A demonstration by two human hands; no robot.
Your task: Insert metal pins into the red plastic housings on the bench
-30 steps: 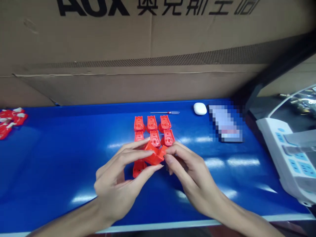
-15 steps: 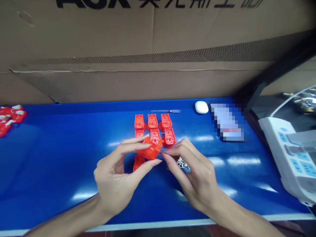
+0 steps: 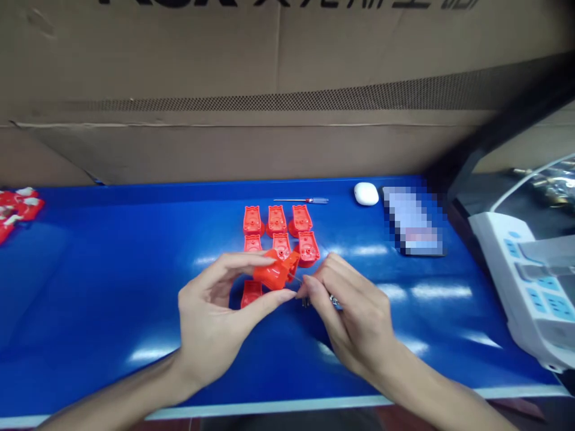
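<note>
My left hand (image 3: 215, 320) grips an orange-red plastic housing (image 3: 271, 273) between thumb and fingers, above the blue table. My right hand (image 3: 354, 314) is closed in a pinch at the housing's right side. From its fingertips a thin metal pin (image 3: 294, 278) reaches toward the housing; whether its tip is inside, I cannot tell. Several similar red housings (image 3: 277, 220) stand in rows just behind the hands. Another red housing (image 3: 251, 293) lies behind my left thumb, partly hidden. Small metal parts (image 3: 335, 301) lie mostly covered by my right hand.
A screwdriver (image 3: 308, 200) with a clear handle lies behind the rows. Farther right are a white rounded case (image 3: 366, 194), a blurred-out phone (image 3: 413, 221) and a white power strip (image 3: 521, 287). Red-and-white parts (image 3: 20, 206) sit at the far left. Cardboard (image 3: 224, 152) closes off the back.
The held housing has turned slightly in my left hand, its edge tipping upward. My right fingertips have drawn slightly right and down, so more of the pin shows. The view has shifted a little.
</note>
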